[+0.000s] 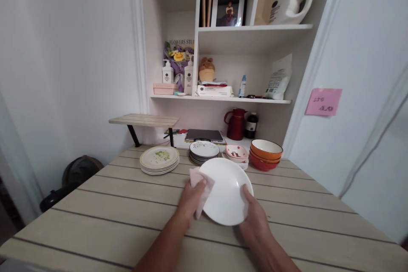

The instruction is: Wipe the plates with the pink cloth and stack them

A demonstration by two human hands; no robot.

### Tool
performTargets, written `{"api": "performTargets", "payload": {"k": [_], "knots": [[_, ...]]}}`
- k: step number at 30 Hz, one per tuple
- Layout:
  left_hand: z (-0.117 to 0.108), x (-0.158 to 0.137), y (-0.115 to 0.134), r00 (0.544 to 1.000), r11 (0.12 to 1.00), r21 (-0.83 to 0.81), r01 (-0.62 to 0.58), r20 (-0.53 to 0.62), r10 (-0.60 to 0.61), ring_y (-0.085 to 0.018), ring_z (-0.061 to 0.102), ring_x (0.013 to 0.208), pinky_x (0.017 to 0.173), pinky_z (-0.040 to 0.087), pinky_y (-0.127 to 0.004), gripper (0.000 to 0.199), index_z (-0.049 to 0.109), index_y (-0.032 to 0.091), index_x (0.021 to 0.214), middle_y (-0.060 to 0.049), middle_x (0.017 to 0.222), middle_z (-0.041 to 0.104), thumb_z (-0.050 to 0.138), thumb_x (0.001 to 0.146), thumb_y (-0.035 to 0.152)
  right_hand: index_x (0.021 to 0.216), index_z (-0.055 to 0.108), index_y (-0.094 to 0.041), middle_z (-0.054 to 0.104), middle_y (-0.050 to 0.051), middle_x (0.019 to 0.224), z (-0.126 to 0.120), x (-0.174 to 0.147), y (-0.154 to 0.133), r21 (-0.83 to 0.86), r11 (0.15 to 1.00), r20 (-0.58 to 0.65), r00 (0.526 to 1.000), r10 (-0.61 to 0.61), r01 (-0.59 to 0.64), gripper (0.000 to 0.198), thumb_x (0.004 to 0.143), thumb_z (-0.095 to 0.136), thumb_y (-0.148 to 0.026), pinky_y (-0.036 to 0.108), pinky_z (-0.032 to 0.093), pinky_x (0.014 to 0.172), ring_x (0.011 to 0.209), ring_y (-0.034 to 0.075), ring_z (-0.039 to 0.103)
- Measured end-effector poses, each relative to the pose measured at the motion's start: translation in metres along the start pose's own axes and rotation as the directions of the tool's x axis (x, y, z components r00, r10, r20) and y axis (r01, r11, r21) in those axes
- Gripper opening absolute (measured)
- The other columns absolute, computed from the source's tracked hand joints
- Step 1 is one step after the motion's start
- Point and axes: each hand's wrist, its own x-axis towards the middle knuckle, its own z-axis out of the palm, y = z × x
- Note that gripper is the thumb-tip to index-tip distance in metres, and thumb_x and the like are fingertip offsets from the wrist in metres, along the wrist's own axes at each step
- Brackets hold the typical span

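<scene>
A plain white plate (227,193) is held tilted above the wooden table, its face toward me. My right hand (253,216) grips its right rim, thumb on the face and fingers hidden behind. At the left rim, my left hand (192,197) is closed on a pale pink cloth (207,182), which is folded around the plate's edge; the fingers beneath are hidden. Behind the plate stand a stack of cream plates with a green floral print (159,157), a stack of dark-rimmed plates (204,149), small pink-patterned dishes (236,152) and stacked orange and red bowls (266,148).
The slatted table (127,212) reaches back to a white shelf unit (223,100). A small raised wooden stand (145,120) is at the back left. A red jug (236,124) and a dark bottle (251,125) stand behind the bowls. A pink note (324,102) sticks to the right wall.
</scene>
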Motion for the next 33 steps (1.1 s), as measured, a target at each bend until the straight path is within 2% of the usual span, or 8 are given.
{"api": "performTargets", "payload": {"k": [5, 8, 15, 18, 22, 26, 29, 33], "knots": [[0.000, -0.003, 0.004, 1.000, 0.994, -0.106, 0.015, 0.012, -0.014, -0.026, 0.070, 0.084, 0.071, 0.055, -0.032, 0.059, 0.064, 0.013, 0.111, -0.013, 0.098, 0.074, 0.081, 0.064, 0.044, 0.138, 0.044, -0.012, 0.078, 0.008, 0.095, 0.005, -0.005, 0.000, 0.073, 0.990, 0.138, 0.984, 0.108, -0.119, 0.066, 0.082, 0.065, -0.039, 0.041, 0.054, 0.093, 0.096, 0.026, 0.071], [-0.001, -0.006, 0.009, 0.998, 0.984, -0.175, 0.044, 0.046, -0.037, -0.028, 0.071, 0.087, 0.076, 0.056, -0.036, 0.063, 0.061, 0.012, 0.115, -0.015, 0.102, 0.073, 0.081, 0.064, 0.042, 0.137, 0.047, -0.012, 0.076, 0.011, 0.101, 0.009, -0.013, -0.004, 0.029, 0.987, 0.202, 0.968, 0.150, -0.159, 0.069, 0.079, 0.068, -0.042, 0.042, 0.053, 0.092, 0.098, 0.028, 0.070], [-0.004, -0.011, 0.016, 0.993, 0.962, -0.256, 0.100, 0.082, -0.081, -0.030, 0.070, 0.094, 0.083, 0.055, -0.039, 0.059, 0.061, 0.010, 0.116, -0.016, 0.103, 0.073, 0.078, 0.068, 0.040, 0.139, 0.044, -0.022, 0.071, 0.012, 0.115, 0.005, -0.020, -0.022, -0.284, 0.958, 0.326, 0.943, 0.069, 0.028, 0.077, 0.070, 0.077, -0.033, 0.035, 0.055, 0.074, 0.089, 0.026, 0.070], [-0.004, -0.010, 0.015, 0.994, 0.958, -0.271, 0.096, 0.081, -0.076, -0.030, 0.069, 0.096, 0.084, 0.055, -0.038, 0.060, 0.060, 0.010, 0.117, -0.016, 0.100, 0.074, 0.079, 0.067, 0.039, 0.137, 0.045, -0.024, 0.072, 0.011, 0.111, 0.008, -0.017, -0.038, -0.455, 0.887, 0.334, 0.938, 0.090, 0.077, 0.075, 0.070, 0.077, -0.035, 0.034, 0.055, 0.067, 0.085, 0.026, 0.070], [-0.003, -0.012, 0.014, 0.989, 0.955, -0.274, 0.108, 0.128, -0.075, -0.030, 0.070, 0.091, 0.082, 0.055, -0.039, 0.061, 0.062, 0.010, 0.116, -0.016, 0.099, 0.074, 0.081, 0.065, 0.038, 0.133, 0.048, -0.027, 0.073, 0.009, 0.102, 0.028, -0.014, -0.067, -0.619, 0.758, 0.335, 0.942, 0.019, 0.205, 0.070, 0.069, 0.076, -0.036, 0.031, 0.053, 0.057, 0.078, 0.026, 0.070], [0.000, -0.017, 0.014, 0.976, 0.959, -0.252, 0.127, 0.204, -0.075, -0.030, 0.071, 0.088, 0.080, 0.055, -0.039, 0.058, 0.064, 0.010, 0.113, -0.018, 0.102, 0.073, 0.083, 0.065, 0.036, 0.133, 0.049, -0.028, 0.074, 0.010, 0.095, 0.045, -0.009, -0.086, -0.759, 0.633, 0.324, 0.931, 0.166, 0.151, 0.072, 0.066, 0.076, -0.030, 0.040, 0.055, 0.056, 0.071, 0.030, 0.070], [-0.001, -0.018, 0.015, 0.976, 0.968, -0.225, 0.114, 0.208, -0.067, -0.030, 0.071, 0.086, 0.077, 0.055, -0.038, 0.057, 0.064, 0.010, 0.114, -0.018, 0.104, 0.072, 0.081, 0.066, 0.037, 0.125, 0.056, -0.022, 0.075, 0.013, 0.095, 0.050, -0.002, -0.086, -0.779, 0.622, 0.341, 0.886, 0.314, 0.079, 0.066, 0.062, 0.076, -0.023, 0.045, 0.056, 0.062, 0.076, 0.032, 0.071], [-0.003, -0.014, 0.014, 0.984, 0.968, -0.227, 0.109, 0.160, -0.073, -0.029, 0.071, 0.085, 0.077, 0.055, -0.038, 0.057, 0.064, 0.010, 0.113, -0.018, 0.107, 0.072, 0.082, 0.066, 0.037, 0.110, 0.063, -0.015, 0.076, 0.014, 0.083, 0.050, 0.005, -0.074, -0.774, 0.632, 0.258, 0.933, 0.250, 0.044, 0.049, 0.064, 0.075, -0.027, 0.043, 0.056, 0.061, 0.068, 0.030, 0.070]]}}
